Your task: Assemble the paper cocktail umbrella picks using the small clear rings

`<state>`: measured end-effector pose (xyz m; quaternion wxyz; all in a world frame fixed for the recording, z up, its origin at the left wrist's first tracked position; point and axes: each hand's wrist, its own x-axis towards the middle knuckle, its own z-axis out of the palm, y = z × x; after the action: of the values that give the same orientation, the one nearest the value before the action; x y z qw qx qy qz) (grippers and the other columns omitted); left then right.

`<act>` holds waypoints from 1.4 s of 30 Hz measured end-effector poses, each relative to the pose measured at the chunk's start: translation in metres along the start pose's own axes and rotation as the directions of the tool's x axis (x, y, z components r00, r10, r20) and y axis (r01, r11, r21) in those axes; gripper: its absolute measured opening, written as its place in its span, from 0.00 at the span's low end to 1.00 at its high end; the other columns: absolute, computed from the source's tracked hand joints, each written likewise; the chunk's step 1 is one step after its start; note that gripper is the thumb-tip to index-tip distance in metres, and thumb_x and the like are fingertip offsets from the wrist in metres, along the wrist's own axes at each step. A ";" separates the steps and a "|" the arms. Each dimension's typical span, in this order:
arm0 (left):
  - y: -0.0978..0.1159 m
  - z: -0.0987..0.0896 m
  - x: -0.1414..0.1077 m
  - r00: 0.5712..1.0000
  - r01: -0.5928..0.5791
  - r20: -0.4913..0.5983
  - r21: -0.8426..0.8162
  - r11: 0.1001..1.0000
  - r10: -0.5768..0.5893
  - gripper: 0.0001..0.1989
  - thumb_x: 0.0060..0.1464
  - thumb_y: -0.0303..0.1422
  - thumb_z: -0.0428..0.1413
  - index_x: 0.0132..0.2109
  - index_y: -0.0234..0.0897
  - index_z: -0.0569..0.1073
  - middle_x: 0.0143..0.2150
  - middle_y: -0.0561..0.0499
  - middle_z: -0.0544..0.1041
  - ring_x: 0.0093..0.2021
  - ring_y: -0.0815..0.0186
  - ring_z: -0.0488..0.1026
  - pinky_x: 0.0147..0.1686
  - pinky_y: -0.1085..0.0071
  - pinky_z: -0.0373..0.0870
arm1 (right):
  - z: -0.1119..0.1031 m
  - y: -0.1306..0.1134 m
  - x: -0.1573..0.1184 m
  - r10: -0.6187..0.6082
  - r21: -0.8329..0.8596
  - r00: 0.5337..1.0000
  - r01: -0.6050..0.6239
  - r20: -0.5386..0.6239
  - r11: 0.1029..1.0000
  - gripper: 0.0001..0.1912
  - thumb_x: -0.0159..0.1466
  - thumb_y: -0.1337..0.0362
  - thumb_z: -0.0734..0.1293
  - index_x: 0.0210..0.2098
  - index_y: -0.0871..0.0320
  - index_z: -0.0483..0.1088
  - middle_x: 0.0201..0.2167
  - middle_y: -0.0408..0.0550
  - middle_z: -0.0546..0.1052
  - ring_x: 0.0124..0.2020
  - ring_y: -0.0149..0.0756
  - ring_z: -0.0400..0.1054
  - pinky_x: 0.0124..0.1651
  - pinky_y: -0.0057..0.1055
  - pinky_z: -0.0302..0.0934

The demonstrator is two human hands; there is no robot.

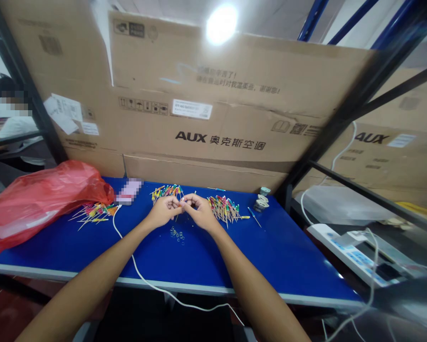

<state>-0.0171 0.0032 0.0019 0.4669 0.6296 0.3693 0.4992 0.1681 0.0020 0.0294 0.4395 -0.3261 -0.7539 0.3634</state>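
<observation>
Above the middle of the blue table, my left hand (pixel 163 210) and my right hand (pixel 198 210) meet with their fingertips pinched together. Between them is a cocktail umbrella, mostly hidden by the fingers; a bit of its thin wooden stick shows below. Just behind my left hand lies a bunch of colourful folded cocktail umbrellas (pixel 166 191). Another bunch of cocktail umbrellas (pixel 224 210) rests right beside my right hand, sticks toward me. Small clear rings (pixel 177 233) lie scattered on the table below my hands.
At left, a red plastic bag (pixel 49 194) lies by more loose cocktail umbrellas (pixel 94 213) and a phone (pixel 129 191) with a white cable (pixel 142 278). Small stacked containers (pixel 261 203) and a thin blue-handled tool (pixel 254 217) are at right. A cardboard wall (pixel 199 166) stands behind; a person sits far left.
</observation>
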 end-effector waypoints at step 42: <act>0.002 0.001 -0.002 1.000 0.003 0.023 0.046 0.999 -0.004 0.14 0.53 0.41 0.65 0.37 0.33 0.80 0.30 0.47 0.82 0.23 0.68 0.74 0.25 0.71 0.74 | -0.006 0.004 0.003 0.136 0.177 0.990 -0.138 0.025 0.974 0.17 0.66 0.49 0.66 0.39 0.57 0.75 0.22 0.39 0.68 0.24 0.31 0.59 0.29 0.28 0.54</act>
<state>-0.0166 0.0011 0.0029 0.4573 0.6454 0.3765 0.4823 0.1736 0.0080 0.0293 0.4360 -0.3341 -0.6969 0.4611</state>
